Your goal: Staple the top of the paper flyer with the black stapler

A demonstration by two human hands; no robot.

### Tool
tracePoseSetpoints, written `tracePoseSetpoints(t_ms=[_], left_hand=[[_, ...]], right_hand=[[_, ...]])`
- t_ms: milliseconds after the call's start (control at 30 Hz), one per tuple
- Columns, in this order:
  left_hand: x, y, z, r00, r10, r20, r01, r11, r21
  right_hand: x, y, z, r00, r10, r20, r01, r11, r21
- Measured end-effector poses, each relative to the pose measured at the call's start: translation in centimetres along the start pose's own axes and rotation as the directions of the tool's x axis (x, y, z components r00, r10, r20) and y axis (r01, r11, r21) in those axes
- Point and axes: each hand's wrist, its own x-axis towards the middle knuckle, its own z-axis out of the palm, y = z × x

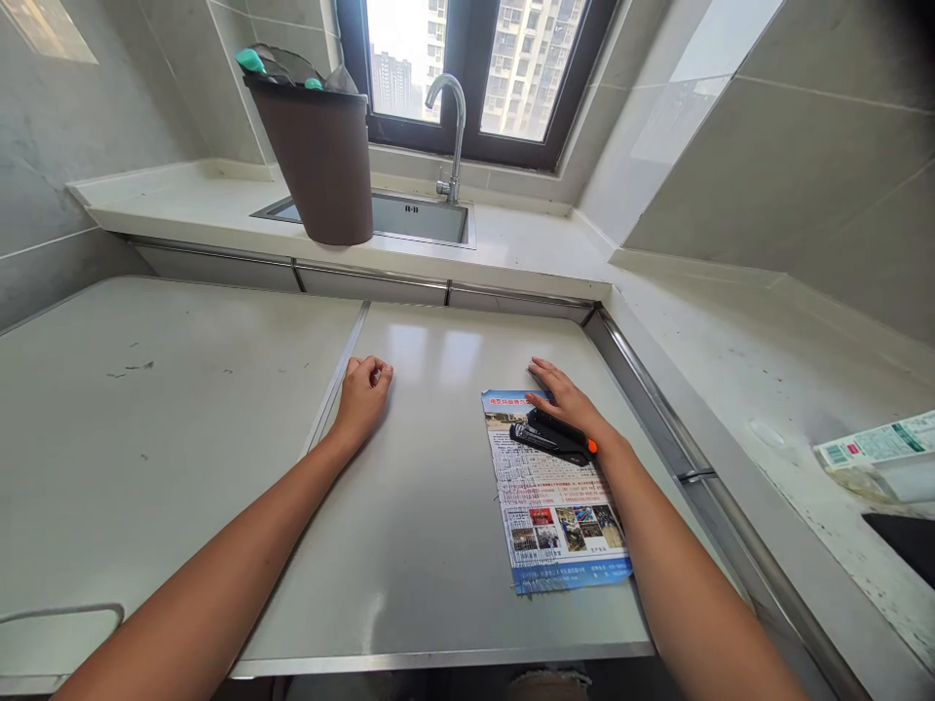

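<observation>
My left hand (363,397) rests loosely curled on the pale table, close to the metal seam, and nothing shows in its fingers. My right hand (572,401) lies with fingers stretched out over the top right corner of a printed flyer (562,574). Just beneath that hand, on the paper, is a black stapler (551,438) with an orange end near my wrist. It seems to touch the side of the hand, but the fingers are not wrapped around it. Rows of what look like staples cover the flyer's left side and bottom left corner.
The folding table (409,506) has a metal front edge. Behind it, a brown bin (321,161) stands on the counter before the sink (424,216) and faucet (457,136). A metal rail (657,399) runs along the right; a green-white carton (877,443) lies on the right ledge.
</observation>
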Motion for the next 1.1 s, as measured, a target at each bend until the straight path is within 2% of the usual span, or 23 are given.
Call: tracePoseSetpoints(t_ms=[233,333,433,533,633,667,733,800,900,1100], left_hand=[[0.0,-0.4,-0.1,0.999,0.026,-0.048,-0.03,0.996,-0.084],[0.0,-0.4,-0.2,0.999,-0.026,-0.038,0.013,0.954,-0.299],[0.6,-0.5,-0.9,0.995,-0.069,0.071,0.098,0.781,-0.617],[1.6,-0.8,-2.5,0.977,-0.09,0.193,0.21,0.559,-0.802],[2.5,-1.2,-4.6,0.948,-0.119,0.296,0.319,0.365,-0.875],[2.7,-1.3,-5.3,0.945,-0.119,0.306,0.328,0.308,-0.893],[2.9,-1.5,-6.3,0.951,-0.122,0.285,0.306,0.227,-0.925],[2.8,-1.6,-6.8,0.962,-0.125,0.243,0.263,0.181,-0.948],[2.6,-1.6,-6.8,0.964,-0.129,0.23,0.25,0.165,-0.954],[2.6,-1.7,-6.5,0.967,-0.117,0.228,0.245,0.16,-0.956]], right_hand=[[0.1,-0.4,0.1,0.998,0.035,0.053,-0.032,0.998,-0.044],[0.3,-1.3,0.3,0.995,0.077,0.067,-0.072,0.995,-0.068],[1.2,-3.1,1.0,0.992,0.08,0.1,-0.072,0.994,-0.082],[2.9,-6.3,2.4,0.984,0.113,0.137,-0.098,0.989,-0.115],[5.0,-10.8,4.5,0.965,0.226,0.137,-0.203,0.966,-0.162],[5.8,-12.5,5.2,0.96,0.243,0.139,-0.22,0.962,-0.164],[7.3,-15.9,6.6,0.966,0.195,0.167,-0.174,0.976,-0.132],[8.6,-19.0,7.8,0.976,0.105,0.193,-0.089,0.992,-0.09],[10.3,-22.4,9.3,0.979,0.015,0.205,-0.006,0.999,-0.043],[12.0,-25.1,10.5,0.984,0.023,0.176,-0.018,0.999,-0.028]])
